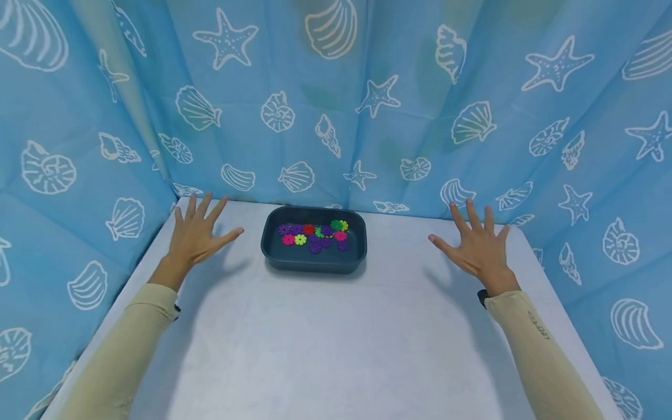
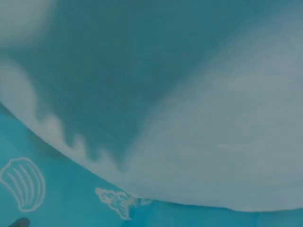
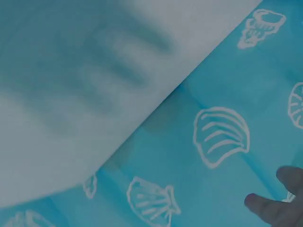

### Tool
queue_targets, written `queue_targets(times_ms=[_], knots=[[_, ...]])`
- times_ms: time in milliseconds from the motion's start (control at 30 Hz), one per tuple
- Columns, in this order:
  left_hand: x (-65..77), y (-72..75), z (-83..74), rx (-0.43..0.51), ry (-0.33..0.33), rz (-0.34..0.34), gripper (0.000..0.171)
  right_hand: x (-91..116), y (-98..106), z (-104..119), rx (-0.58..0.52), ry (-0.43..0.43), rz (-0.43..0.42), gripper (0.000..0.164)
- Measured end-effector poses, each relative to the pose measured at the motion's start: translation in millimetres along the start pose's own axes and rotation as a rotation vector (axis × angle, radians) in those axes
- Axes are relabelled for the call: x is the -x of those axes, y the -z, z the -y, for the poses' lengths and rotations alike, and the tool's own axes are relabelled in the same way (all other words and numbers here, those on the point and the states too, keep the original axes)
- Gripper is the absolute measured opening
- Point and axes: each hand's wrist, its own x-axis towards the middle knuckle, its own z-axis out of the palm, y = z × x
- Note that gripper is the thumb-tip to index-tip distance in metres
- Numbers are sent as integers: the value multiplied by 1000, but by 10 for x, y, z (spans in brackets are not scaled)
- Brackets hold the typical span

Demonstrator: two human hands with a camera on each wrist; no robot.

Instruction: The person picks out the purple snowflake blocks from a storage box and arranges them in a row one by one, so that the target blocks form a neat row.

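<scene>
A dark blue-grey plastic tray (image 1: 315, 266) stands near the back of the white table. Inside it lie several flower-shaped plastic discs (image 1: 308, 230), in purple, pink, red, yellow and green. To the left of the tray, my left hand (image 1: 196, 236) is spread with its fingers straight and holds nothing. My right hand (image 1: 482, 249) is spread the same way farther off on the tray's right, also with nothing in it. Each hand casts a shadow on the table. In the right wrist view two fingertips (image 3: 265, 208) show at the lower right corner.
The white-covered table (image 1: 336, 344) reaches back to a blue curtain (image 1: 336, 116) with white shells and starfish, which also hangs along both sides. Beige sleeves (image 1: 126, 344) cover both forearms, and a dark band (image 1: 482, 297) shows at the right wrist.
</scene>
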Motion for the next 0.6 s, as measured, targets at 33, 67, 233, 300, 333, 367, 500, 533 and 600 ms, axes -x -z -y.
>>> queue_targets(times_ms=[33,67,233,300,333,367,500,533,600], knots=[[-16,6,-31,41,12,3,82,-27,17,33,-26,2,-15,92],[-40,8,-70,92,23,0,74,-66,39,76,-66,4,-32,89],[-177,-69,-352,410,86,-53,42,-363,144,466,-381,69,-55,67],[-220,-141,-462,521,109,-68,38,-501,141,666,-491,115,-32,62],[-234,-178,-514,558,128,-65,38,-565,125,769,-540,138,-20,60],[-245,-220,-560,589,145,-58,40,-628,93,870,-574,161,-13,59],[-273,-376,-694,682,196,-17,48,-821,-36,1268,-682,230,54,53],[-275,-409,-720,696,202,-11,50,-860,-72,1353,-706,250,75,52],[-273,-461,-767,731,209,-19,53,-922,-131,1509,-732,283,120,49]])
